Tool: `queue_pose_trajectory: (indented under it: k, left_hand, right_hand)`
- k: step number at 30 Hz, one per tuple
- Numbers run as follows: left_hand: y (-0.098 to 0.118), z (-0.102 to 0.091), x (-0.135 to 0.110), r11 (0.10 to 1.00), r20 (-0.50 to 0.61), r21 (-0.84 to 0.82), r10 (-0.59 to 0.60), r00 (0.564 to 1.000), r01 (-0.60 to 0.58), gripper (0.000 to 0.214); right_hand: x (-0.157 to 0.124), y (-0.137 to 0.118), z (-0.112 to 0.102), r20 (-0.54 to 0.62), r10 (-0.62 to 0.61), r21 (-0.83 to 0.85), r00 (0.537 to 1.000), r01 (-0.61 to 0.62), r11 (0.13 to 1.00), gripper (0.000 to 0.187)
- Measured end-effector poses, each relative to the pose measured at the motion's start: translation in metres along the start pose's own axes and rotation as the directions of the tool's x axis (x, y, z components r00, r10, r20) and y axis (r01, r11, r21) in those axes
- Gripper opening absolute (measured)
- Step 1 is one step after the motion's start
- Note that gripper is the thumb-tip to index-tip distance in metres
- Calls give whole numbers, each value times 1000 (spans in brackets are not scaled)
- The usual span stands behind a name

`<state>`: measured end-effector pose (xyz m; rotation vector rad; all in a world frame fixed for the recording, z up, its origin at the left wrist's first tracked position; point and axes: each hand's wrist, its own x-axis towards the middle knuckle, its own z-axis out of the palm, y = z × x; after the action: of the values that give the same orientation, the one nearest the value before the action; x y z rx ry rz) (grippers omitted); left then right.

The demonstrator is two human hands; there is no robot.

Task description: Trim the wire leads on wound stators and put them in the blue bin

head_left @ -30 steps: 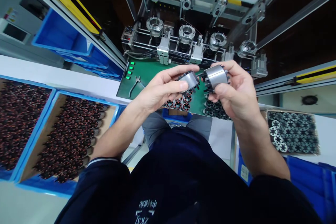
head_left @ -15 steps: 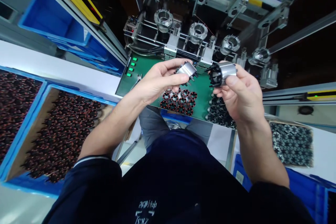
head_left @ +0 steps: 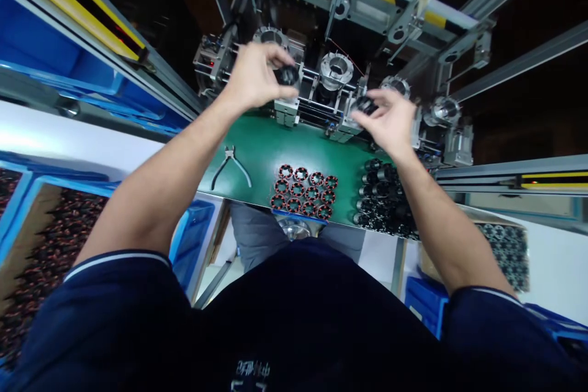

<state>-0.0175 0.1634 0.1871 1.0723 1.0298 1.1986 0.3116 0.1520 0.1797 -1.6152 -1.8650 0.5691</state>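
Observation:
My left hand (head_left: 253,75) reaches forward to the machine's leftmost round metal fixture (head_left: 271,37) and is closed on a dark stator core (head_left: 287,75) right in front of it. My right hand (head_left: 390,119) is stretched toward another fixture (head_left: 395,86) further right, its fingers closed on a second dark stator core (head_left: 366,105). Between the two hands stands a middle fixture (head_left: 337,67) with nothing in it. Both forearms are extended over the green work surface (head_left: 261,147).
On the green surface lie pliers (head_left: 229,162), a block of several copper-wound stators (head_left: 303,187) and a cluster of bare black cores (head_left: 383,202). Blue bins (head_left: 27,239) of wound parts sit at left, a tray of cores (head_left: 505,251) at right. Yellow-striped machine frames enclose the fixtures.
Both hands have moved forward from in front of my chest to the machine's fixtures, each carrying its core. The camera has tilted forward and up with them.

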Motion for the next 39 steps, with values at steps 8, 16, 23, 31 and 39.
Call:
queue_pose_trajectory:
  k: [8,16,23,31,39]
  left_hand:
    - [4,0,9,993,-12,-119,-7,1000,5,97]
    - [-16,11,-51,987,71,109,113,991,-121,72]
    - [-95,57,-208,964,-46,-255,-96,994,82,60]
    - [-134,59,-295,868,-230,-433,-367,901,242,66]
    - [-108,27,-269,905,-350,-417,-241,905,80,60]
  right_hand:
    - [6,9,4,59,4,-34,998,-2,999,80]
    - [63,-18,2,6,-143,171,990,140,975,78]
    - [113,-45,39,114,-167,-70,979,176,982,73]
    - [129,-59,37,346,-203,-404,916,341,849,60]
    - [140,-69,33,470,-180,-512,864,433,742,65]
